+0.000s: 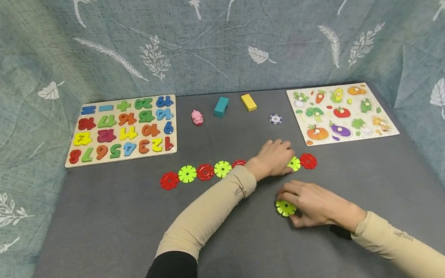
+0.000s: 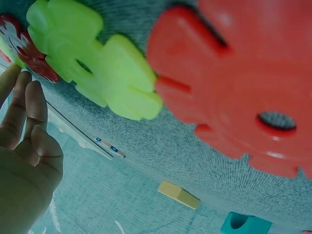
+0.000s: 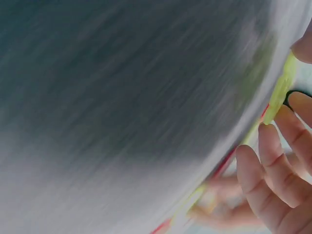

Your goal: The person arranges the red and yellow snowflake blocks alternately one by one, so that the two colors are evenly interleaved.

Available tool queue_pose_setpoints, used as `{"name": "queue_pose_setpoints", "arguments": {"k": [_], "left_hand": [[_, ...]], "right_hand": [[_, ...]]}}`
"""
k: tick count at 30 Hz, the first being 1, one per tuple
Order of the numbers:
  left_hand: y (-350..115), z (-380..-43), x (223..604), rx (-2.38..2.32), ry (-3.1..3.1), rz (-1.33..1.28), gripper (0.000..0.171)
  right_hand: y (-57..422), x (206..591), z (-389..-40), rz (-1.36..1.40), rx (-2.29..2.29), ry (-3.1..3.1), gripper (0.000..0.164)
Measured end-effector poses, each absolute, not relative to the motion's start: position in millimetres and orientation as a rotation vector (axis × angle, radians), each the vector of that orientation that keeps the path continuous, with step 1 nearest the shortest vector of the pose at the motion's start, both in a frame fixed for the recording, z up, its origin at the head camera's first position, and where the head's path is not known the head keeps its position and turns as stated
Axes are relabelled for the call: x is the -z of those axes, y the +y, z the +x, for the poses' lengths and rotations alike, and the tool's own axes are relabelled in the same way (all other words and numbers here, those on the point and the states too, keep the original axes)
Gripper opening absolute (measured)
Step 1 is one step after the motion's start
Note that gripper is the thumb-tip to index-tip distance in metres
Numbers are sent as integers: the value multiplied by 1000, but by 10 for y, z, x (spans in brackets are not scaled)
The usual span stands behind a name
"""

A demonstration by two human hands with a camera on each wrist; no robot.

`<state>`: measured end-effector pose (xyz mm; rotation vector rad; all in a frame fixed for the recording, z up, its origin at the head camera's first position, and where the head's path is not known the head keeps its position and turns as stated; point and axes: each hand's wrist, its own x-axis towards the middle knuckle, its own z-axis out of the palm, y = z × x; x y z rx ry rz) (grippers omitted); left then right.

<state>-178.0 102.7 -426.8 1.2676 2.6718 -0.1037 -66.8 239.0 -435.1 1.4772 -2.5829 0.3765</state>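
Observation:
A row of slotted plastic interlocking discs in alternating red and yellow-green lies flat on the grey table [image 1: 108, 237]. My left hand [image 1: 272, 157] reaches over the row, thumb and fingertips at the edges of a yellow-green disc [image 1: 294, 163] near its right end. A red disc [image 1: 308, 161] lies just right of that one. In the left wrist view a large red disc [image 2: 219, 92] and a yellow-green disc [image 2: 92, 68] show close up. Nearer the front, my right hand [image 1: 311, 202] pinches another yellow-green disc [image 1: 286, 208], seen nearly edge-on in the right wrist view.
A number puzzle board [image 1: 122, 130] lies at back left, a vegetable puzzle board [image 1: 341, 113] at back right. Between them stand a pink pig [image 1: 197, 118], a teal block [image 1: 221, 107], a yellow block [image 1: 249, 102] and a poker chip [image 1: 275, 119]. Patterned cloth [image 1: 214, 47] hangs behind.

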Motion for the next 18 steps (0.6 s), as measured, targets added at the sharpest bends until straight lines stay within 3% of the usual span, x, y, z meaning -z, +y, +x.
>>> {"name": "queue_pose_setpoints", "arguments": {"k": [9, 18], "left_hand": [[1023, -1776, 4243, 95, 2675, 1259, 45], [1022, -1769, 4258, 100, 2672, 1266, 47]], "right_hand": [[3098, 4313, -909, 1145, -299, -2724, 44], [3442, 4323, -1121, 827, -295, -2930, 41]]}}
